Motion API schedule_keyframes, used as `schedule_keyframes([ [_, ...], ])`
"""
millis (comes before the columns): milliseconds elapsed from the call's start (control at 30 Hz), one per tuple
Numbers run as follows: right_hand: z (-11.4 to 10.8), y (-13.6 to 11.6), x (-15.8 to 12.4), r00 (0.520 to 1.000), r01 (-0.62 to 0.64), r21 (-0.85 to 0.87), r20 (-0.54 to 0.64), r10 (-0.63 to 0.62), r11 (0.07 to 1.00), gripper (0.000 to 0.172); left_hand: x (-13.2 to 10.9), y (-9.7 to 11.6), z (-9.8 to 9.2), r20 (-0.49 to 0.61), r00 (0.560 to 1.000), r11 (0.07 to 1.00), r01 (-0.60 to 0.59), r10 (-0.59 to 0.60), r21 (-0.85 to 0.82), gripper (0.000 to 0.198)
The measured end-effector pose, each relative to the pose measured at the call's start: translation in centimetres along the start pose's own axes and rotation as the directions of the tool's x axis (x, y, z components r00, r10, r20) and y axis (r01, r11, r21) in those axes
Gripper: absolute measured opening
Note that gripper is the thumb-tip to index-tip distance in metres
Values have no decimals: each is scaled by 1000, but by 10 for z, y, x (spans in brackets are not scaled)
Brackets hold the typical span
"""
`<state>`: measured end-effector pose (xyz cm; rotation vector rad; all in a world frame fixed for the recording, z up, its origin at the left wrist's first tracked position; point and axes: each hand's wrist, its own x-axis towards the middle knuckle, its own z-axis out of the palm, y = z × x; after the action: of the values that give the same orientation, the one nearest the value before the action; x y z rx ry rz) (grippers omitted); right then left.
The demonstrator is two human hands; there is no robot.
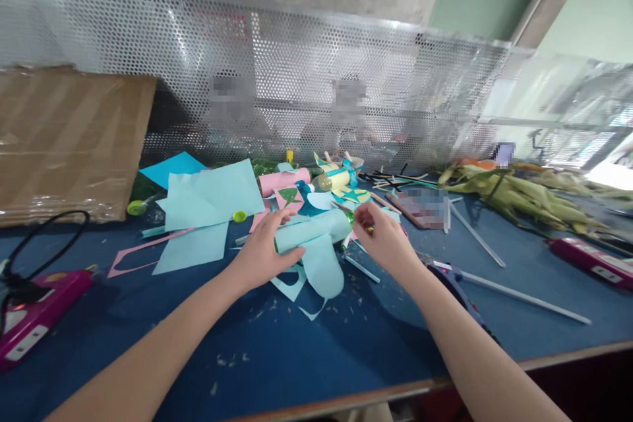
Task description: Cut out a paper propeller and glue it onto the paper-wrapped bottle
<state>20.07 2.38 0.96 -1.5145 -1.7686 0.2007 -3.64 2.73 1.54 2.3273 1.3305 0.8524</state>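
Note:
A bottle wrapped in light blue paper [312, 229] lies on its side in front of me, its green neck toward the right. My left hand [267, 247] holds its left end, thumb in front and fingers behind. At the neck end is my right hand [380, 232], its fingers pinched together; whatever is between them is too small to make out. A rounded light blue paper piece [324, 270] extends below the bottle. Behind it lie a pink-wrapped bottle [284, 180] and a yellow-wrapped bottle [337, 179].
Light blue sheets [212, 194] and cardboard [69, 145] are on the left. Magenta power strips [42, 310] [593, 261] lie at both sides. A blue glue gun [457, 290] and a glue stick [524, 298] lie right of my right hand. Behind stands a perforated metal screen [297, 72].

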Motion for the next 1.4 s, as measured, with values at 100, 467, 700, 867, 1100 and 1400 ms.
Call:
schedule_keyframes([
  [100,1,-7,-4,992,5,4,123,-6,1000,18,0,-1,0,-3,1000,1000,23,-23,-21,57],
  [467,10,-11,-8,923,-104,42,376,81,994,26,2,-3,-11,158,987,999,44,-42,-7,84],
  [700,10,-10,-6,909,-209,221,403,106,953,12,2,1,-10,160,986,999,43,-46,22,74],
  [867,8,-9,-5,887,-289,328,445,123,899,13,1,0,-10,140,989,999,50,-51,10,74],
  [1100,4,-13,-4,870,-440,598,467,154,670,29,3,-5,-13,143,981,985,143,-129,-95,72],
  [1400,-3,-12,2,928,-329,881,234,290,341,36,3,-19,-8,129,964,857,266,-232,-442,54],
])
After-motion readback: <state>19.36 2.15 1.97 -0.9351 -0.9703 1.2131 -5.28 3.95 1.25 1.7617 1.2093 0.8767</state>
